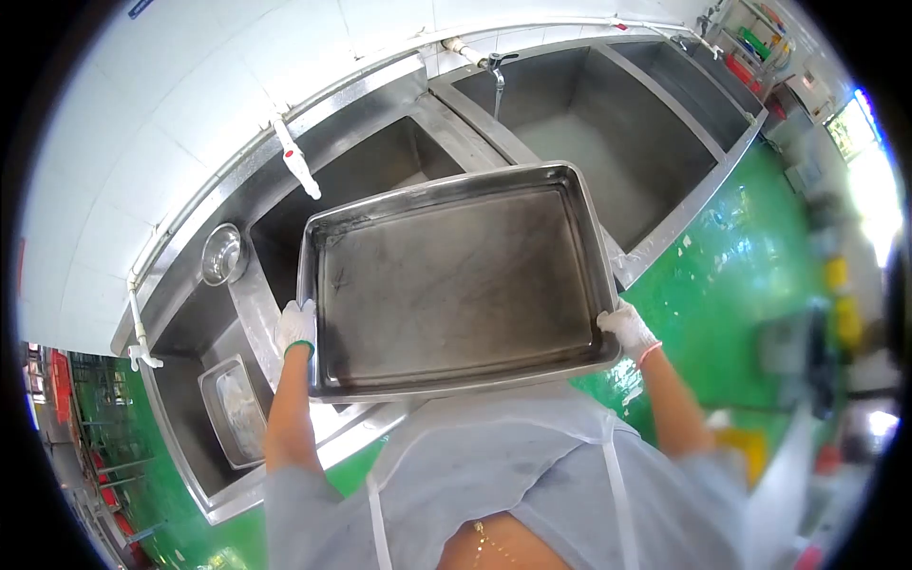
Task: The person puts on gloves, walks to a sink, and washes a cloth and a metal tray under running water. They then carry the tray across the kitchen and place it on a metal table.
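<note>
A large rectangular metal tray point(456, 285) is held up in front of my body, its open side facing me. My left hand point(295, 326), in a white glove with a green cuff, grips its left wall. On the opposite side, my right hand point(627, 330) wears a white glove with a pinkish cuff and is closed around the lower right rim. The fingers behind the tray are hidden. Behind and beneath the tray lies a steel sink basin point(418, 152), partly covered from view.
A round metal bowl point(224, 255) rests on the sink ledge. A smaller tray point(217, 418) sits in the left basin. The right basin point(608, 142) holds cloudy water under a running tap point(496, 65). White taps point(296, 161) jut from the wall pipe. The green floor point(731, 247) looks wet.
</note>
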Demonstrator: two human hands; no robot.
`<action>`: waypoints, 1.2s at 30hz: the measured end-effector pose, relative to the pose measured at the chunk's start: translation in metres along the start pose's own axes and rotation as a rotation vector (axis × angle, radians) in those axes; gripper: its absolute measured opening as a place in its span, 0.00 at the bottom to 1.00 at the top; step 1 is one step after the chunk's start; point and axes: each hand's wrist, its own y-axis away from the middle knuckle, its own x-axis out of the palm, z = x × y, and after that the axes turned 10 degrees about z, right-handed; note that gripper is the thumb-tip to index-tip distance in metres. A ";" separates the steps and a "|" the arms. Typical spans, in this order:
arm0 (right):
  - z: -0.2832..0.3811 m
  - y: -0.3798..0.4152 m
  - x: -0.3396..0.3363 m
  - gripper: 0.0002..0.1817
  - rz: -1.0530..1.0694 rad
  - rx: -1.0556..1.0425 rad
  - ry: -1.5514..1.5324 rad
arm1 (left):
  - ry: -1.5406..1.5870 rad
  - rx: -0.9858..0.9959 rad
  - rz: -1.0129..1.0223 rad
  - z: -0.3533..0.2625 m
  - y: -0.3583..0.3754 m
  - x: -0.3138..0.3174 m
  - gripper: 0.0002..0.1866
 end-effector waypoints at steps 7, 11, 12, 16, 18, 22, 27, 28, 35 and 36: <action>-0.017 -0.012 0.019 0.19 -0.119 -0.010 0.161 | 0.424 0.143 -0.182 0.034 0.088 -0.069 0.25; 0.006 -0.024 0.042 0.20 -0.133 -0.011 0.067 | 0.616 0.173 -0.291 0.067 0.128 -0.087 0.19; 0.007 -0.032 0.041 0.21 -0.124 -0.034 -0.023 | 0.604 0.145 -0.291 0.078 0.136 -0.090 0.18; 0.010 -0.043 0.043 0.15 -0.109 -0.104 0.005 | 0.699 0.016 -0.244 0.123 0.173 -0.074 0.16; 0.015 -0.043 0.038 0.10 -0.012 -0.191 0.014 | 0.746 -0.002 -0.307 0.111 0.211 -0.070 0.18; 0.066 -0.048 0.023 0.05 0.024 -0.360 0.065 | 0.888 0.026 -0.446 0.140 0.222 -0.020 0.20; 0.168 -0.064 -0.006 0.06 0.122 -0.505 0.253 | 1.007 -0.250 -0.491 0.083 0.263 0.017 0.18; 0.190 -0.053 -0.009 0.08 0.161 -0.528 0.367 | 1.087 -0.285 -0.496 0.083 0.266 0.034 0.18; 0.278 0.011 0.026 0.12 0.205 -0.768 0.323 | 1.396 -0.299 -0.691 0.079 0.292 0.075 0.19; 0.284 0.018 0.035 0.12 0.213 -0.751 0.269 | 1.482 -0.304 -0.661 0.090 0.292 0.081 0.20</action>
